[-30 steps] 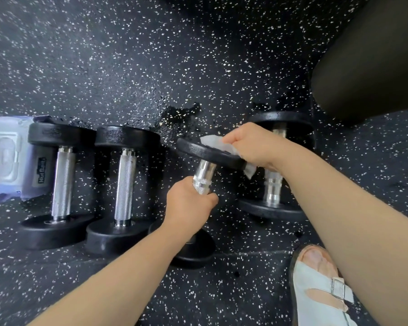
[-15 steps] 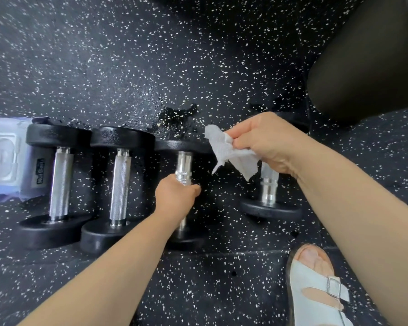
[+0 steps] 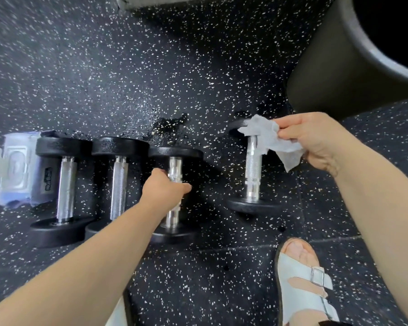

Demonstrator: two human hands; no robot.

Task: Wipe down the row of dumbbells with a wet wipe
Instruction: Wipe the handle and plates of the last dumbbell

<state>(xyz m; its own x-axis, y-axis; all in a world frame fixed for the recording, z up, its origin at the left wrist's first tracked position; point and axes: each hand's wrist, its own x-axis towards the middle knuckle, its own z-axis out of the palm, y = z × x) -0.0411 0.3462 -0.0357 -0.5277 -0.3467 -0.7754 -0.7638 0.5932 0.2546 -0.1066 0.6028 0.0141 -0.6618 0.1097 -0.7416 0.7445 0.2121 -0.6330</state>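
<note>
Whereas the third dumbbell (image 3: 174, 165) was tipped up a second ago, it now lies flat in the row, left hand (image 3: 165, 187) curled round its handle. At two o'clock the right hand (image 3: 316, 140) pinches the wet wipe (image 3: 271, 140) over the fourth dumbbell (image 3: 253, 170).

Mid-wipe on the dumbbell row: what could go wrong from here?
The sandalled foot has bare toes near the rightmost dumbbell; lifting it to wipe might risk a drop onto them.
The right grip pinches the wet wipe by one edge, so it may slip out.
The left grip holds the third dumbbell near a glossy floor patch; it could slide.
</note>
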